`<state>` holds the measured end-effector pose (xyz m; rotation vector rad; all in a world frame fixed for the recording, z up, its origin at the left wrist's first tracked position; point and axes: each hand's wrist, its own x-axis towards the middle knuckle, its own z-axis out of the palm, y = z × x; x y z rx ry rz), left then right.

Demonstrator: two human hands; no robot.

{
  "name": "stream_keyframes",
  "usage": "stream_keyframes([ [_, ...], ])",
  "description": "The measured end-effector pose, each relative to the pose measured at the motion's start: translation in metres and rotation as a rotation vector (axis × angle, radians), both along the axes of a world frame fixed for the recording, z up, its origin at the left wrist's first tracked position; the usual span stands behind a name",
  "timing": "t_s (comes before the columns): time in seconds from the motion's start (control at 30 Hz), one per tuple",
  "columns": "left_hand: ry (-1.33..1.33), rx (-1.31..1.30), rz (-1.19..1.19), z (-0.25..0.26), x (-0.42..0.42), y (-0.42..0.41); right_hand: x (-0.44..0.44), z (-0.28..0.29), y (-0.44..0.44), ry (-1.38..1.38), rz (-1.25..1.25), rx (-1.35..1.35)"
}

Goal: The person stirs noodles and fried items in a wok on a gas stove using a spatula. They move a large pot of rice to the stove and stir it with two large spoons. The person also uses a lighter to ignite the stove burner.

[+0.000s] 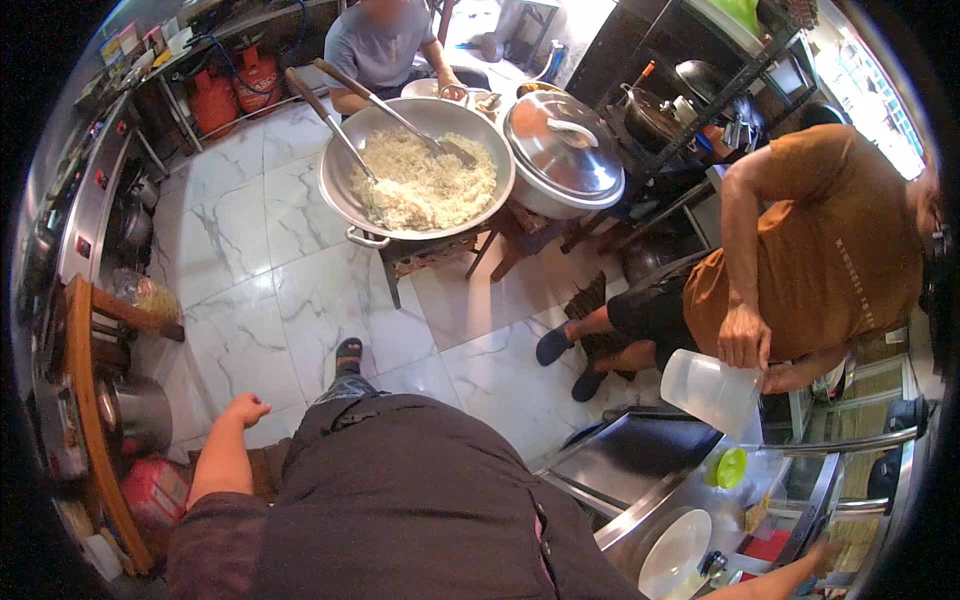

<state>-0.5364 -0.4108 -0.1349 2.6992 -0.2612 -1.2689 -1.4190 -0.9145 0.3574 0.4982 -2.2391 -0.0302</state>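
Observation:
At the lower left, my left hand hangs over the tiled floor with its fingers curled; whether it holds anything small cannot be told. My right hand reaches out at the lower right, near the steel and glass counter, blurred. On that counter lie a white oval plate and a bright green round lid or bowl. Farther ahead, a large metal wok holds cooked rice, with two long-handled turners resting in it. Beside the wok stands a big pot with a shiny metal lid.
A person in an orange-brown shirt holds a translucent plastic container at the right. Another person in grey sits behind the wok. Red gas cylinders stand back left. A wooden frame and metal pot are at my left.

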Motion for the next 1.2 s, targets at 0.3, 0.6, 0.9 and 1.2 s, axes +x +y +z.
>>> stream_keyframes([
  [0.3,-0.32,-0.92,-0.096,0.046,0.191,-0.239,0.257,-0.189,0.043,-0.342,1.614,-0.416],
  [0.6,-0.181,-1.283,-0.549,0.149,0.309,-0.43,0.794,-0.385,0.149,-2.633,0.349,-0.059],
  [0.9,0.152,-1.356,-0.438,0.149,0.371,-0.536,0.905,-0.407,0.106,-2.375,0.374,0.029],
  [1.2,0.763,-0.694,-0.82,0.086,0.325,-0.402,0.854,-0.416,0.103,-1.632,0.674,0.81],
])
